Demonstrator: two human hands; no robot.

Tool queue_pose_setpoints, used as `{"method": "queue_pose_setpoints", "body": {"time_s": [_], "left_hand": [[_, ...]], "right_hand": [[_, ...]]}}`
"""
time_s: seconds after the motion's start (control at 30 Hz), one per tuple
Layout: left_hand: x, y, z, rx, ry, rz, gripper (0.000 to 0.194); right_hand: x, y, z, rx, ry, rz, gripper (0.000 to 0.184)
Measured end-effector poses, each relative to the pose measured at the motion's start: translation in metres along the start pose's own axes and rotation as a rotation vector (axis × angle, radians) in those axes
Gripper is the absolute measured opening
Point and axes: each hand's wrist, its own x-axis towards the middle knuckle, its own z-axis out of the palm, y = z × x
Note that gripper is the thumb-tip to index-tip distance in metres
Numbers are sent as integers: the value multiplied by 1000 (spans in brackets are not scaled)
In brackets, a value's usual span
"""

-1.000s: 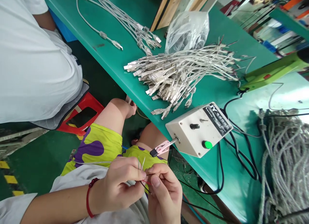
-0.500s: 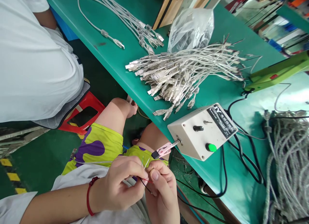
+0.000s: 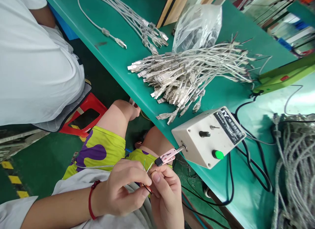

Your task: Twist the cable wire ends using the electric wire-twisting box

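My left hand (image 3: 128,184), with a red cord on its wrist, is closed in a pinch on the split end of a grey cable (image 3: 94,166). Green and white wires (image 3: 149,166) stick up above its fingers, and a black wire (image 3: 147,189) and a red one show between the hands. My right hand (image 3: 167,189) pinches the wire ends with thumb and finger; its fingertips partly hide them. Just above the right hand, a pink clip (image 3: 167,156) with a black tip projects from a white control box (image 3: 209,137) with a green button.
A heap of USB cables (image 3: 177,78) lies on the green table (image 3: 110,68), beside a clear plastic bag (image 3: 198,28). Grey cables (image 3: 295,166) are piled at right, near black cords (image 3: 256,176). A person in white (image 3: 39,68) sits at left on a red stool (image 3: 83,114).
The fingers of both hands have shifted slightly around the wires, and less of the red wire shows now. The view has moved a little, so the box sits slightly lower and further right.
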Motion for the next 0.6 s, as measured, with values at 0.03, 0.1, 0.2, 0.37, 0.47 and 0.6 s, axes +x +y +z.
{"method": "queue_pose_setpoints", "body": {"time_s": [0.03, 0.1, 0.2, 0.37, 0.47, 0.6], "left_hand": [[0, 0, 0, 4, -5, -2, 6], [0, -1, 0, 3, 2, -17, 6], [0, -2, 0, 12, 12, -3, 9], [-1, -2, 0, 105, -29, -8, 9], [-1, 0, -2, 123, -10, -45, 16], [0, -1, -1, 87, 37, -83, 26]], "right_hand": [[1, 0, 0, 1, -11, -11, 29], [2, 0, 1, 9, -28, -24, 26], [3, 0, -1, 15, -42, -28, 26], [2, 0, -2, -16, -24, 9, 30], [2, -8, -2, -78, -3, 26, 37], [9, -20, -6, -79, 40, -37, 57]]}}
